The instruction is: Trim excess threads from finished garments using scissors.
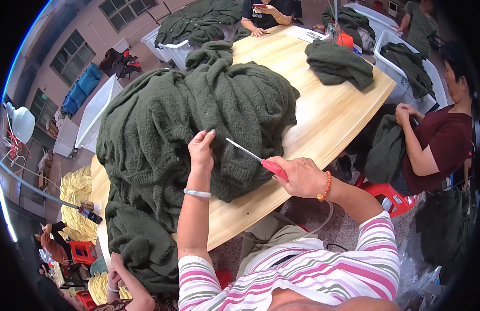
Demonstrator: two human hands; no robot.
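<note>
A big heap of dark green knit garments [146, 114] covers the left half of the wooden table [328, 124] in front of me. My left hand [201, 150] is over the near side of the heap, its thumb and fingers pinched together; whatever is between them is too small to make out. My right hand [304, 176] is closed round the red handle of a tool [273, 167] with a long, thin metal shaft. The shaft points up and left, its tip a short way right of my left fingers. Below my right wrist hangs a thin clear tube [329, 212].
A folded green garment [338, 65] lies at the table's far right. Seated at right, a person [431, 135] holds green knit, near a red stool [390, 197]. Another person [266, 15] sits across. White bins [97, 111] stand around; a person's hands [118, 272] touch the knit at lower left.
</note>
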